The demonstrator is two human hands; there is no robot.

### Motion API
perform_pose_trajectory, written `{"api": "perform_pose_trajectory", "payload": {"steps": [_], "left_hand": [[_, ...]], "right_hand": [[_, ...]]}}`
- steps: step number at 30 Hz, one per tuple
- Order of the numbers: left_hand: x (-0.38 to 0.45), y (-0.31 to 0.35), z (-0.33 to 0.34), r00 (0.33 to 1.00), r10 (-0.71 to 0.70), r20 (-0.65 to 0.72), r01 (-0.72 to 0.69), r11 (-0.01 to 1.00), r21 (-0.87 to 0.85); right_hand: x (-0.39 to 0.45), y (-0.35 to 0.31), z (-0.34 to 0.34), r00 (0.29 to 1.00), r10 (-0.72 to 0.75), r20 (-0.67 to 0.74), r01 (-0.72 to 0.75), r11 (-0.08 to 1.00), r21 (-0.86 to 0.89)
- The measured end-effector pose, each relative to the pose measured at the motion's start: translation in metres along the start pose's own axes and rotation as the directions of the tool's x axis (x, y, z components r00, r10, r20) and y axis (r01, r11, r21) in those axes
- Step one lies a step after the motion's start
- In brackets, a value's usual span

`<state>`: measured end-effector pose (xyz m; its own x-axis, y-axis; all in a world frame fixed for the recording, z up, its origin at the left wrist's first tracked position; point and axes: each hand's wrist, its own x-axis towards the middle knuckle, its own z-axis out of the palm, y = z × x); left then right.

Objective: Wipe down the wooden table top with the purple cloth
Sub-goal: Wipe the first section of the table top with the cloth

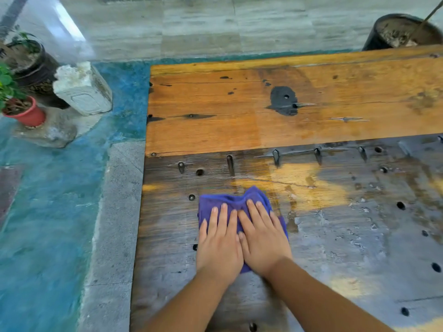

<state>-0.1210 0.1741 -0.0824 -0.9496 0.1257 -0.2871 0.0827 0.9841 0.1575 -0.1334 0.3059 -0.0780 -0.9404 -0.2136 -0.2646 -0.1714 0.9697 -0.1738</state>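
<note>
The purple cloth lies bunched on the wooden table top, near its left edge on the dark, weathered near plank. My left hand and my right hand lie flat side by side on the cloth, fingers stretched forward and pressing it onto the wood. Most of the cloth is hidden under my palms; its far edge and a small bit near my wrists show. The far planks are orange-brown and glossy, and the near plank looks wet in patches.
Old iron nails and holes dot the plank ahead and to the right of my hands. Off the table's left edge are a blue floor, a grey stone strip, a white stone block and potted plants. A black pot stands at the far right.
</note>
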Motion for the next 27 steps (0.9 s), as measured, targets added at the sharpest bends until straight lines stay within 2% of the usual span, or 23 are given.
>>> {"api": "perform_pose_trajectory", "payload": {"steps": [6,9,11,12,15,21,27], "left_hand": [[-0.096,0.056,0.006,1.0,-0.006,0.022,0.007,0.999,-0.033],[-0.125,0.088,0.016,0.999,0.017,0.035,-0.014,0.996,-0.083],[-0.137,0.112,0.02,0.998,0.05,-0.048,-0.053,0.997,-0.057],[-0.14,0.113,0.024,0.993,0.061,-0.102,-0.065,0.997,-0.037],[-0.146,0.125,0.03,0.989,0.052,-0.136,-0.057,0.998,-0.034],[-0.142,0.124,0.036,0.995,0.008,-0.101,-0.004,0.999,0.04],[-0.122,0.12,0.033,0.997,-0.007,-0.08,0.005,1.0,-0.03]], "right_hand": [[-0.107,0.019,0.002,1.0,-0.011,0.018,0.011,1.0,0.004],[-0.149,0.042,0.001,0.999,0.007,-0.043,-0.005,0.999,0.042],[-0.169,0.061,-0.002,0.996,-0.006,-0.088,0.012,0.998,0.068],[-0.173,0.063,-0.002,0.995,-0.015,-0.101,0.021,0.998,0.058],[-0.181,0.076,-0.001,0.993,-0.057,-0.103,0.062,0.997,0.044],[-0.176,0.08,0.006,0.992,-0.077,-0.103,0.085,0.994,0.075],[-0.155,0.077,0.004,1.0,0.016,0.011,-0.016,1.0,0.018]]}}
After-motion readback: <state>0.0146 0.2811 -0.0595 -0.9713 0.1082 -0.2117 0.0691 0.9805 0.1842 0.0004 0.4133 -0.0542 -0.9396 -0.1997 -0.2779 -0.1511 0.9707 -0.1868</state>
